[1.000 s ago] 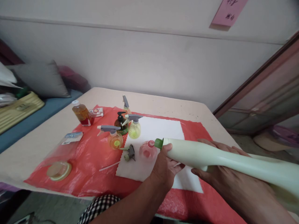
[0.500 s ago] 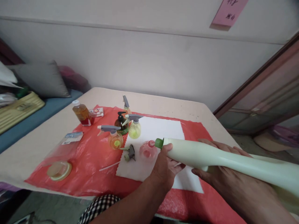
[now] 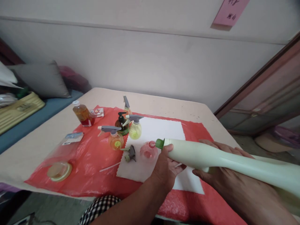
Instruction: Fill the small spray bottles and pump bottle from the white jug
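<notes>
two hands (image 3: 165, 168) on one pale-green container (image 3: 193, 152)

Your pale-green container (image 3: 194, 151) looks like smooth, matt plastic; the pink bottle (image 3: 147, 153) before you, clear and glossy; the red sheet (image 3: 86, 175), shiny, wrinkled plastic film.
</notes>
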The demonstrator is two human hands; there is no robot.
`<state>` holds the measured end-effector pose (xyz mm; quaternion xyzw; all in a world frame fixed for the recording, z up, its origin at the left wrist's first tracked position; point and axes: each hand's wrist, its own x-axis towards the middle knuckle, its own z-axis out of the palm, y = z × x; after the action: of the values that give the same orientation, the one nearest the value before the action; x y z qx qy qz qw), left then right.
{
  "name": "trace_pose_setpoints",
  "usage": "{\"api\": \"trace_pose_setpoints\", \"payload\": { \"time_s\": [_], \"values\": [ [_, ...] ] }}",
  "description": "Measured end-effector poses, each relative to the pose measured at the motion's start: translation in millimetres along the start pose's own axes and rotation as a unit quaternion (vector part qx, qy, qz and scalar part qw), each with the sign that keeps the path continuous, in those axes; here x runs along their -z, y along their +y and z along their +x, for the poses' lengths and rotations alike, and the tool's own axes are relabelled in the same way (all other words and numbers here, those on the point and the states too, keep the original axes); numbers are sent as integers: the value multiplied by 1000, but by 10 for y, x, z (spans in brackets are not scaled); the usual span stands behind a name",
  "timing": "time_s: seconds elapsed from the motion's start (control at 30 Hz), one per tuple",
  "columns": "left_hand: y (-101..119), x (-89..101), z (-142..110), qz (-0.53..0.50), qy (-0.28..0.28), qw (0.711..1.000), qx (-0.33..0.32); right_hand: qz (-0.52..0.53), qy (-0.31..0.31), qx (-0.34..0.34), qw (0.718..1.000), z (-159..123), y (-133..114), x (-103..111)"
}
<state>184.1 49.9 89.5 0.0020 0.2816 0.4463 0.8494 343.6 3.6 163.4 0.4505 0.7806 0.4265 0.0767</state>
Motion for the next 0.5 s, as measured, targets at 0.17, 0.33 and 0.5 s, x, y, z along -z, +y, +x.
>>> {"api": "trace_pose_setpoints", "payload": {
  "time_s": [0.17, 0.33, 0.5],
  "values": [
    [2, -5, -2, -5, 10, 1000, 4, 2, -22, -1, 1000, 7, -5, -3],
    [0, 21, 17, -7, 1, 1000, 4, 18, -6, -22, 1000, 23, -2, 1],
    [-2, 15, 7, -8, 4, 1000, 4, 36, -2, -27, 999, 13, 11, -6]
  ]
}}
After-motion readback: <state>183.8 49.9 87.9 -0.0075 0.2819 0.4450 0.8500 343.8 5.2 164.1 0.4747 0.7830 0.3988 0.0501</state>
